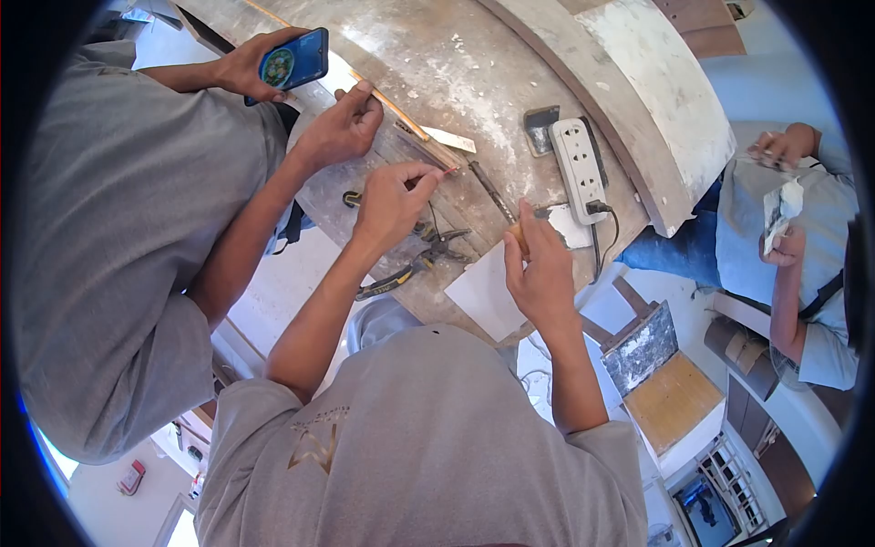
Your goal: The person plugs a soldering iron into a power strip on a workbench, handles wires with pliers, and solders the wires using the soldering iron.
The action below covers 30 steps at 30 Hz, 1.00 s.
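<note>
My left hand (395, 202) is closed in a pinch on a thin reddish piece (450, 170) above the worktable. In my right hand (544, 272) is the wooden handle of a soldering iron (493, 191), its dark shaft pointing up and left toward the reddish piece. The tip and the piece look a little apart. Below my left hand lie pliers (415, 273) with black and yellow handles. A white sheet (490, 294) lies left of my right hand, and a white piece (567, 225) lies just above it.
A white power strip (580, 169) with a black plug and cable lies beside a dark box (541, 130). On the left a person holds a phone (293, 66) and reaches in near a long strip (392, 107). Another person stands at right. A curved board (629, 100) crosses the back.
</note>
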Each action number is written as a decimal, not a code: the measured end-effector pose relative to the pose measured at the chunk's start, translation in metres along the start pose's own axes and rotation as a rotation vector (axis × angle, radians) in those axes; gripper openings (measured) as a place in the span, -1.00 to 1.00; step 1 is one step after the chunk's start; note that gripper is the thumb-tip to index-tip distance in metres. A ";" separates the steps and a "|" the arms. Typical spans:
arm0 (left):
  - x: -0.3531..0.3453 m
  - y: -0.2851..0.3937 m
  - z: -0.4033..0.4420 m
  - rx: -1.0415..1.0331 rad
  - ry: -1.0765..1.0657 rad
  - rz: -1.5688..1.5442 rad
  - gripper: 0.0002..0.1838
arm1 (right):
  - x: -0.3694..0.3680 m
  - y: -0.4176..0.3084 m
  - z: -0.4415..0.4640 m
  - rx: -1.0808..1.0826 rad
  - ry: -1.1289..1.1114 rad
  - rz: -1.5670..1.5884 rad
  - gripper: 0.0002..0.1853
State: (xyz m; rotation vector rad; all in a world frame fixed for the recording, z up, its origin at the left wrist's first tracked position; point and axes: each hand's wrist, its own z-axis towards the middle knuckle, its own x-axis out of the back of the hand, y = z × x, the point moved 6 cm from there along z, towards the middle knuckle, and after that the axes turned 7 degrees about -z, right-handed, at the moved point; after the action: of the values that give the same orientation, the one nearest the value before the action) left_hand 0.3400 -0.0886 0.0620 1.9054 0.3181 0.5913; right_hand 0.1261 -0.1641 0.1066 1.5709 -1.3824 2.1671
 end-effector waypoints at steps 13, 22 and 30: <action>-0.002 -0.006 0.001 -0.030 0.040 0.024 -0.71 | -0.011 0.010 -0.014 -0.002 -0.018 -0.005 -0.53; -0.002 -0.004 0.000 -0.035 0.042 0.012 -0.68 | -0.013 0.009 -0.011 0.027 -0.004 -0.039 -0.54; -0.003 -0.003 -0.001 -0.003 0.030 -0.003 -0.67 | -0.011 0.008 -0.011 0.012 -0.036 -0.028 -0.55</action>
State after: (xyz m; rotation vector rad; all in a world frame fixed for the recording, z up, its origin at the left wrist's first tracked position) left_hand 0.3376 -0.0881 0.0586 1.8939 0.3397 0.6185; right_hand 0.1194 -0.1563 0.0928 1.6309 -1.3511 2.1461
